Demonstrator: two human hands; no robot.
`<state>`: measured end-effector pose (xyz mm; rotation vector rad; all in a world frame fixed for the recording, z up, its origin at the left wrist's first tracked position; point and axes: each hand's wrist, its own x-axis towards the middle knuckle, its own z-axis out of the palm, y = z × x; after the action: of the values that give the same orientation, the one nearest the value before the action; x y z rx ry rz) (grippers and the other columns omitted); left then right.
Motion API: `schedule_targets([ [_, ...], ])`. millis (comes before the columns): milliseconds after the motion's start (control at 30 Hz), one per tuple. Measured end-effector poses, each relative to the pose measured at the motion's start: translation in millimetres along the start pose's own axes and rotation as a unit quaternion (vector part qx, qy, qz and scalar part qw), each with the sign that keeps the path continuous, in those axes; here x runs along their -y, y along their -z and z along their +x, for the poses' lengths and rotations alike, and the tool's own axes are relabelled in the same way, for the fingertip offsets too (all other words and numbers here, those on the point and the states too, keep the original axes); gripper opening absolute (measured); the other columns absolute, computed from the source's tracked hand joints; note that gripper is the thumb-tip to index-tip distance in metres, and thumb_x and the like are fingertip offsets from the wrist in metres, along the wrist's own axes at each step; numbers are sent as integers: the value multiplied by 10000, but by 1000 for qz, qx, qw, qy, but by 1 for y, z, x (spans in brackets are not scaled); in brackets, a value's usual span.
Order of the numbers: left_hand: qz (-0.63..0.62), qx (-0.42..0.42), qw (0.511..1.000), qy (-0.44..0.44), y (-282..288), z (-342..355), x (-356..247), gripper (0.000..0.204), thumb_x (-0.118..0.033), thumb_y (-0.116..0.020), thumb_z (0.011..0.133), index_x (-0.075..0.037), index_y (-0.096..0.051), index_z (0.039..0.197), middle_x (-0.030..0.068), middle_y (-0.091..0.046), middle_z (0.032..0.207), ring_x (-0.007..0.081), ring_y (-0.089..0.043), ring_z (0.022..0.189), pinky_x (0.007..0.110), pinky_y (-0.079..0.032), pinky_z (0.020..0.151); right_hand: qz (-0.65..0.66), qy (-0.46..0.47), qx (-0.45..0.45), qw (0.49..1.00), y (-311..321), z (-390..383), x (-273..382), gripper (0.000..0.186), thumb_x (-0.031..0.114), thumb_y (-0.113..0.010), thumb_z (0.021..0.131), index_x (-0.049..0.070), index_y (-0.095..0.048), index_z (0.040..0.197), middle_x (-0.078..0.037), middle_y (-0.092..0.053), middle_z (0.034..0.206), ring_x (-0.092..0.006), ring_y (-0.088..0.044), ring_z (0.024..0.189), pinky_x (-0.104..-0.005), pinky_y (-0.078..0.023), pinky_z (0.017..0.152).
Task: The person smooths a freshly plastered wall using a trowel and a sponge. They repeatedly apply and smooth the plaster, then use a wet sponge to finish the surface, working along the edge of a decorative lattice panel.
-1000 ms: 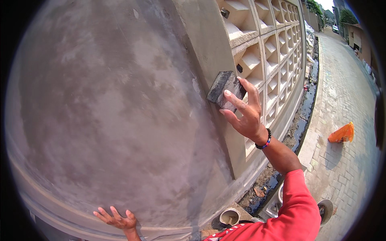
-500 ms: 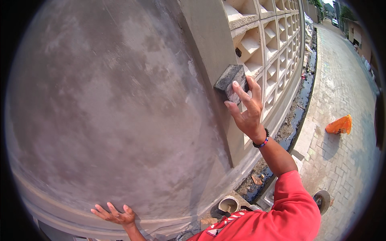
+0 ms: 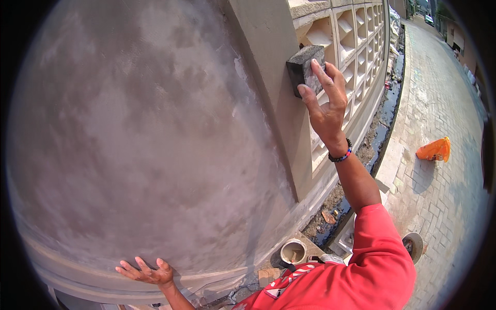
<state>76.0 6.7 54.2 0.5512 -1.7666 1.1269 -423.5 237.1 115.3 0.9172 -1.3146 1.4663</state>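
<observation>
My right hand [image 3: 328, 103] grips a dark grey, rough-faced block [image 3: 306, 70], possibly foam or a sponge, with the thumb below and the fingers over its pale, dusty face. The block is against the raised plaster strip [image 3: 263, 67] at the wall's edge, beside the pierced blocks. Low on the left, my left hand [image 3: 147, 272] has its fingers spread, resting at the lower part of the grey plastered wall [image 3: 144, 155]. Nothing is in that hand.
Cream pierced vent blocks [image 3: 356, 51] run along the right. Below them lies a gutter [image 3: 380, 137] with dark water. A pale bucket [image 3: 293, 251] stands near my body and another bucket [image 3: 413, 245] further right. An orange bag [image 3: 434, 150] sits on the paved road [image 3: 429, 103].
My right hand has carried the block upward and slightly right along the strip. My left hand has stayed at nearly the same place on the wall.
</observation>
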Motion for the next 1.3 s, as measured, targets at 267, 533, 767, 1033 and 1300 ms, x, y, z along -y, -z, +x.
schedule_targets([
  [267, -14, -6, 1000, 12, -2, 1, -5, 544, -413, -399, 1026, -130, -367, 1489, 226, -289, 1561, 511, -223, 1442, 670, -279, 1119, -39, 141, -5, 989, -18, 68, 21, 520, 170, -799, 769, 163, -677, 1274, -252, -511, 1302, -379, -515, 1172, -441, -431, 996],
  [533, -7, -10, 1000, 6, -2, 2, -2, 541, -404, -406, 1026, -122, -364, 1486, 238, -287, 1559, 509, -221, 1443, 668, -274, 1119, 6, 62, -3, 998, -7, -40, 13, 535, 156, -803, 758, 154, -673, 1276, -220, -558, 1247, -375, -516, 1171, -431, -414, 1008],
  [767, -7, -23, 1000, 0, -1, 4, -3, 559, -428, -425, 1025, -92, -405, 1471, 232, -315, 1557, 486, -271, 1435, 630, -280, 1130, 26, 38, 15, 999, -27, 149, 52, 426, 180, -733, 845, 54, -662, 1246, -154, -669, 1164, -253, -632, 985, -348, -501, 889],
  [1033, -7, -14, 1000, -5, -3, 4, -3, 540, -408, -414, 1030, -99, -378, 1471, 246, -291, 1554, 526, -239, 1429, 675, -292, 1098, -21, -63, 10, 998, 6, -103, 5, 559, 127, -779, 772, 105, -622, 1308, -310, -458, 1344, -432, -463, 1258, -491, -369, 1065],
  [1300, -12, -39, 999, -13, -3, 7, -4, 555, -414, -423, 1029, -83, -401, 1474, 237, -314, 1553, 478, -269, 1438, 620, -298, 1127, -43, 38, -29, 998, -9, -13, 5, 576, 148, -788, 767, 149, -614, 1316, -287, -474, 1324, -425, -480, 1197, -475, -390, 1028],
])
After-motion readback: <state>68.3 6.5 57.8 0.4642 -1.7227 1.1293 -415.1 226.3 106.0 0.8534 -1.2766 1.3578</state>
